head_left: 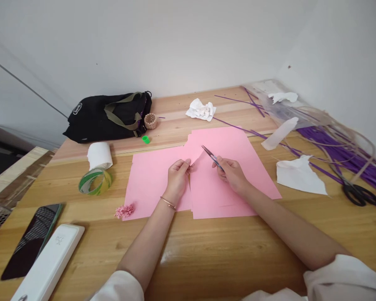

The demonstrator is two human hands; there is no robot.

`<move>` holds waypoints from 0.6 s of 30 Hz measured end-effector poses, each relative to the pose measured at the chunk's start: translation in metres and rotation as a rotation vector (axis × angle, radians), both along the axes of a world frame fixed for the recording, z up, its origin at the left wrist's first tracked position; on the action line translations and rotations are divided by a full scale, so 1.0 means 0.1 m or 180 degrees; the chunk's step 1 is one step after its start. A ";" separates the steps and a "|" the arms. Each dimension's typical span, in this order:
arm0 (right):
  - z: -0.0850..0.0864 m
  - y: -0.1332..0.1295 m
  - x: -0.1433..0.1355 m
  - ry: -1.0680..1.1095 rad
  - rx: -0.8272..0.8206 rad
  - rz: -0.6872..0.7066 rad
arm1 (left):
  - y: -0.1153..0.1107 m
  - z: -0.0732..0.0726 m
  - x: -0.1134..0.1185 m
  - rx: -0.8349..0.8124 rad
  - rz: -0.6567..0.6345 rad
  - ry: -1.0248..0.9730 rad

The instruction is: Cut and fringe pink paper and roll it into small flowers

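Note:
My left hand (177,177), with a bracelet at the wrist, pinches a piece of pink paper (196,151). Its outline blends into the pink sheets below. In my right hand (233,173) is a small pair of scissors (209,155), gripped by the handles, with the blades pointing up and left beside the paper's edge. Under my hands lie a larger pink sheet stack (235,146) on the right and another pink sheet (150,167) on the left. A fringed pink paper flower (124,210) rests at the left sheet's lower corner.
Left of the sheets are a tape roll (95,182), white roll (99,155), phone (33,238) and white power bank (50,263). Behind stand a black bag (106,117) and small woven basket (150,121). Purple strips (338,146) and black-handled scissors (359,194) lie right.

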State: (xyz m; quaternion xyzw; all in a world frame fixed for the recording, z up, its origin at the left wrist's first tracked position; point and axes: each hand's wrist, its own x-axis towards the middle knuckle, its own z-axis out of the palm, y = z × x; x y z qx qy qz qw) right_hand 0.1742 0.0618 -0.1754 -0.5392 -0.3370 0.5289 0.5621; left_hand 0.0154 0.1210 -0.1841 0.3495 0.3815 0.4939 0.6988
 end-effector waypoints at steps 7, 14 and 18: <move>-0.03 -0.01 0.01 -0.0137 0.0013 0.0129 | -0.01 0.00 0.00 0.0005 -0.0015 0.0012; -0.03 -0.01 0.01 -0.0258 -0.0005 0.0140 | -0.02 -0.01 0.00 0.0215 -0.0143 0.0363; -0.03 -0.01 0.01 -0.0273 0.0014 0.0131 | -0.02 -0.01 0.00 0.0259 -0.0175 0.0517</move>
